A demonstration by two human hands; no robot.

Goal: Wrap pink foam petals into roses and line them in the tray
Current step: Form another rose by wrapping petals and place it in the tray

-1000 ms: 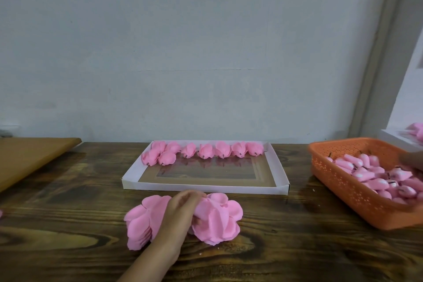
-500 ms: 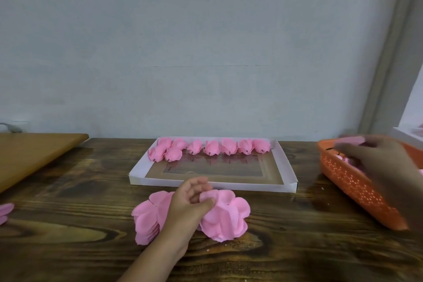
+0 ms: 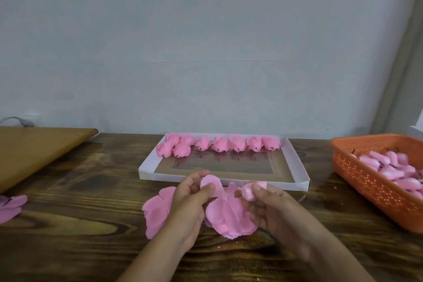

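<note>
Start of a new rose: left hand (image 3: 191,199) pinching one petal (image 3: 211,184) off the pile (image 3: 226,215) on the near surface (image 3: 80,224), right hand (image 3: 265,204) gripping a bud core (image 3: 250,190) just beside it. Next, probably: petal wrapped snugly around core, then set in the tray (image 3: 295,162) beyond, beside the far row of roses (image 3: 219,144).

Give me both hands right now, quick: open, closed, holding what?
Left hand: closed, pinching a pink foam petal lifted off the petal pile.
Right hand: closed, holding a small pink bud at its fingertips.
</note>
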